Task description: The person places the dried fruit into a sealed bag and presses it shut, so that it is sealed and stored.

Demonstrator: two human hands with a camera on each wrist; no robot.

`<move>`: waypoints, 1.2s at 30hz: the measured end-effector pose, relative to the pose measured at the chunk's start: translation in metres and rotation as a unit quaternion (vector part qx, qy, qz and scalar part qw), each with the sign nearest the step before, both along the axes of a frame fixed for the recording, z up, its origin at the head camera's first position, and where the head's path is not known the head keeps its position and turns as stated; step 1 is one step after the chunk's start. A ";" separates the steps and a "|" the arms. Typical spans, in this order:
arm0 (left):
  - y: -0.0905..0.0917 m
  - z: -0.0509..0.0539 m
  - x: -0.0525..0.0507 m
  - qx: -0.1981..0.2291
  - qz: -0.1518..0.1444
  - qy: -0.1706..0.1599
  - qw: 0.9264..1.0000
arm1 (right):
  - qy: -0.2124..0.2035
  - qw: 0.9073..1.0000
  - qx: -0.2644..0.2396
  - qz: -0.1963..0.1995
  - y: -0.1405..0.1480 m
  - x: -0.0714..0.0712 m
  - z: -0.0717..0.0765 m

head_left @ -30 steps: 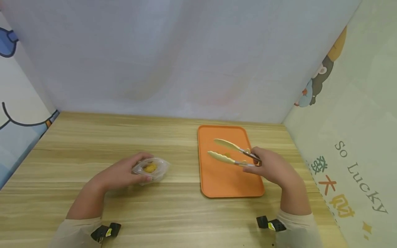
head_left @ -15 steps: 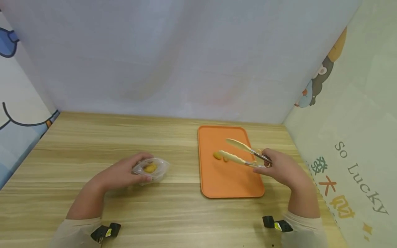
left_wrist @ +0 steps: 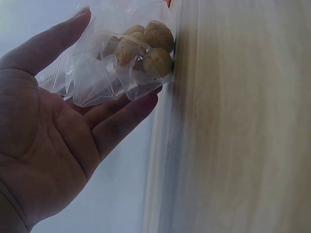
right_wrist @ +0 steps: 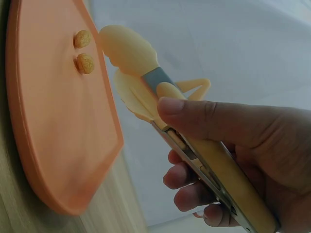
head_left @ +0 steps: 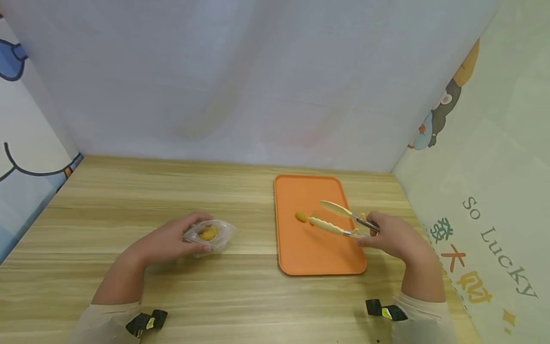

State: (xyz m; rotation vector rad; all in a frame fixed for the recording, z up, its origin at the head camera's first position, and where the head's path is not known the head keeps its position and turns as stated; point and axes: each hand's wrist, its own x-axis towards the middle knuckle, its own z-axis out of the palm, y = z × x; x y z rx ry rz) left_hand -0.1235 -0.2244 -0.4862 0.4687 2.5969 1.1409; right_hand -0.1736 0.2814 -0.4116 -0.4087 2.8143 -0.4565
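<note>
My left hand (head_left: 169,241) holds a clear plastic bag (head_left: 222,233) upright on the table, its mouth spread. Several wrinkled, round, tan-brown pieces (left_wrist: 158,37) lie inside, resembling walnuts or dried fruit; the exact kind cannot be told. My right hand (head_left: 393,239) grips metal tongs (head_left: 328,226) with cream-coloured ends, thumb on one arm and fingers on the other. The tongs' ends are spread apart over the orange tray (head_left: 320,258), with nothing between them. Two similar pieces (right_wrist: 85,63) lie on the tray near the tips; in the head view one is partly covered by the lower tip.
The wooden table (head_left: 240,286) extends left of the tray and in front of it. A pale cloth backdrop (head_left: 240,86) stands along the far edge. Printed panels rise at both sides, the right one (head_left: 494,191) close to my right arm.
My right hand has drawn the tongs to the right and slightly nearer me. Two pieces formerly hidden or nearly hidden behind the tongs now show on the tray. The left hand and bag have not moved.
</note>
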 end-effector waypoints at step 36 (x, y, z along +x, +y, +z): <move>0.000 0.000 0.000 -0.001 -0.005 0.011 1.000 | -0.009 0.999 0.036 0.003 -0.009 -0.007 -0.014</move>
